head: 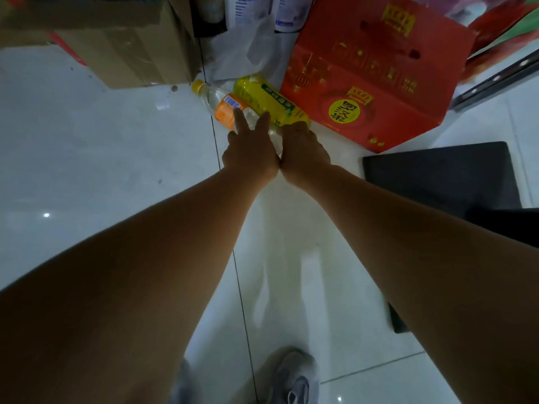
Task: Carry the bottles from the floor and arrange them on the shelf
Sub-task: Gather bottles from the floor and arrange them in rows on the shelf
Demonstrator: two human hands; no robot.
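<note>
left hand [250, 153] fingers [239, 119] spread on orange-label bottle [224, 110], right hand [303, 150] fingers [294, 131] curled round yellow bottle [262, 94], chinese-lettered red box [373, 68] upper right

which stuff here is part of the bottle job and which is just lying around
Job: clear bottle with orange label; yellow bottle; left hand, fingers straight on the clear bottle; right hand, over the yellow bottle's near end.
Lying about: red carton; brown cardboard box; dark mat; plastic bag.
</note>
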